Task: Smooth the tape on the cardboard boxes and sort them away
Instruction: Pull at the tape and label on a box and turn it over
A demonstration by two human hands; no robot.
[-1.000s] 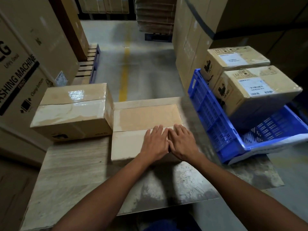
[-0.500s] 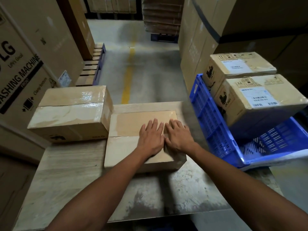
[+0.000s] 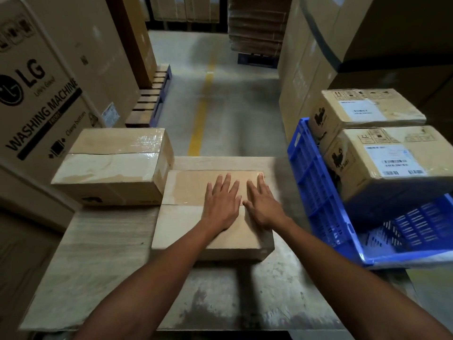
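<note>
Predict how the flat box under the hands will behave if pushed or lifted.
It will probably slide rather than tip: the box is low and wide, lying flat on the table. It seems stiff, since its top does not visibly sag under the left hand and right hand. The glossy tape may be slippery to grip.

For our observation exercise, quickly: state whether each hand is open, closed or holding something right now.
Left hand: open, fingers straight, pressing flat on the middle cardboard box.
Right hand: open, flat on the same box, holding nothing.
</note>
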